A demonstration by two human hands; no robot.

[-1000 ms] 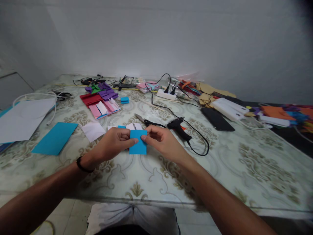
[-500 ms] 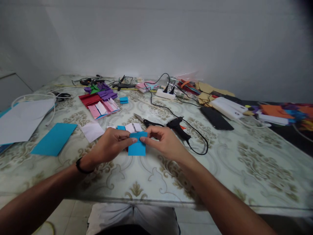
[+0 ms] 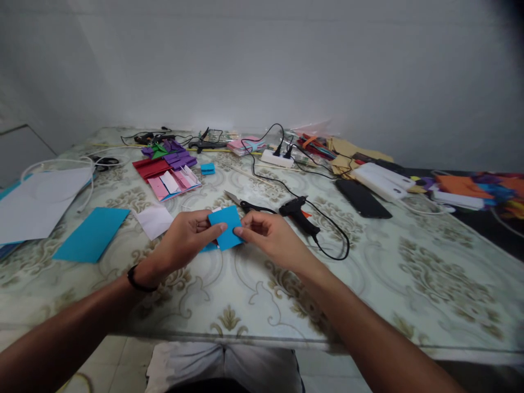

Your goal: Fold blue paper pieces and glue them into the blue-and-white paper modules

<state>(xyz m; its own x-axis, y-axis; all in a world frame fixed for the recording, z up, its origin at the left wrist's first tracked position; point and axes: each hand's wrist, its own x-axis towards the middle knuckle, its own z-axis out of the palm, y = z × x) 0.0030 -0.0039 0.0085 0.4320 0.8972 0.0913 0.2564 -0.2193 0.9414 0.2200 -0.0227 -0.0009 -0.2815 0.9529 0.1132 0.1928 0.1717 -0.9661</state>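
Note:
A small square of blue paper is tilted between my two hands, just above the table. My left hand pinches its left side, thumb on top. At the lower right edge, the thumb and fingertips of my right hand grip the same paper. Other blue and white paper pieces lie behind and under it, mostly covered by my hands. Beyond my right hand are scissors with their blades pointing away to the left. A black glue gun lies to the right.
Blue sheets and a white paper square lie at left, near a stack of white paper. Folded red, pink and purple papers sit farther back. A power strip with cords and a black phone are behind and right.
The blue paper has turned from upright to a slant between my hands. Its top edge is raised and the pieces behind it are more covered. Both hands stay in nearly the same place.

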